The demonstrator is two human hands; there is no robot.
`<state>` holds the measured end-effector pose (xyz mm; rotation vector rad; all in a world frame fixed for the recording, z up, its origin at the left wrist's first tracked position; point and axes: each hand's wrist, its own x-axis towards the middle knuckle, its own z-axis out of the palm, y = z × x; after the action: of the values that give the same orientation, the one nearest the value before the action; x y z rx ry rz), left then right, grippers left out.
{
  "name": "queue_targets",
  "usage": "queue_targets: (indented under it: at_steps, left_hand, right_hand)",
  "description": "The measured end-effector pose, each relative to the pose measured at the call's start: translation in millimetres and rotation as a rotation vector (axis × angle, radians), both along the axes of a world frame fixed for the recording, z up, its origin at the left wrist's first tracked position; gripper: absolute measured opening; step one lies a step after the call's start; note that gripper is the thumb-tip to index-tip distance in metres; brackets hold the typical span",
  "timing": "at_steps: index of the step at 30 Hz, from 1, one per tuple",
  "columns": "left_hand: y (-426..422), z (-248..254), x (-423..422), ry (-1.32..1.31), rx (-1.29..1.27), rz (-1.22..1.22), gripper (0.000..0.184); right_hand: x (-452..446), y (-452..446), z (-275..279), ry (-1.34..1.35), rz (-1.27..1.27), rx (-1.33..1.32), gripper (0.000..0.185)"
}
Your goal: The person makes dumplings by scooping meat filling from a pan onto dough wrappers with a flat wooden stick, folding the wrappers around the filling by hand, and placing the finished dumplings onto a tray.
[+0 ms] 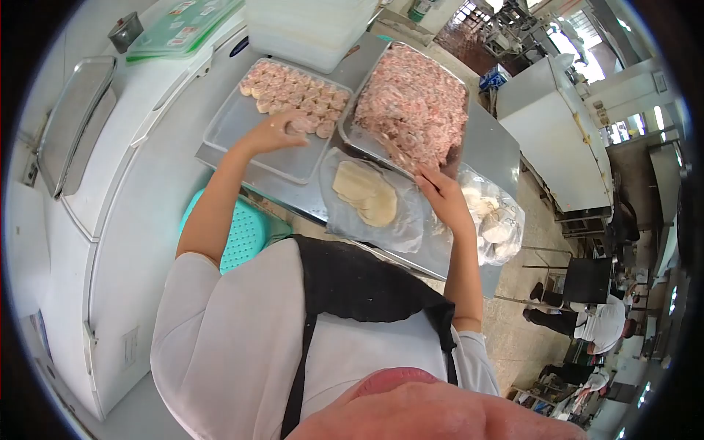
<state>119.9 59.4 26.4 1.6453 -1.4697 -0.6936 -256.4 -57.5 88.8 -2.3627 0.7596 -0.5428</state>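
My left hand is over a translucent tray, its thumb and fingers curved around a small open-topped dumpling. Rows of similar dumplings fill the tray's far side. My right hand grips a narrow spatula smeared with filling, at the near edge of a metal pan. Pink minced meat filling is heaped in that pan. Between my hands, a stack of round dough wrappers lies fanned out on a plastic sheet.
A clear plastic bag with pale dough pieces lies right of my right hand. A large white bin stands behind the dumpling tray. A turquoise basket sits below the table's left edge. Another person is farther off at right.
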Motion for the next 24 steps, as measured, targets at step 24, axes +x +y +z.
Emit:
queue_targets:
  at_steps: [24]
  left_hand:
    - [-35,-93,144,-0.511,-0.050,0.243,0.077]
  right_hand:
    - [-65,-32,-14,0.433,-0.186,-0.230,0.033]
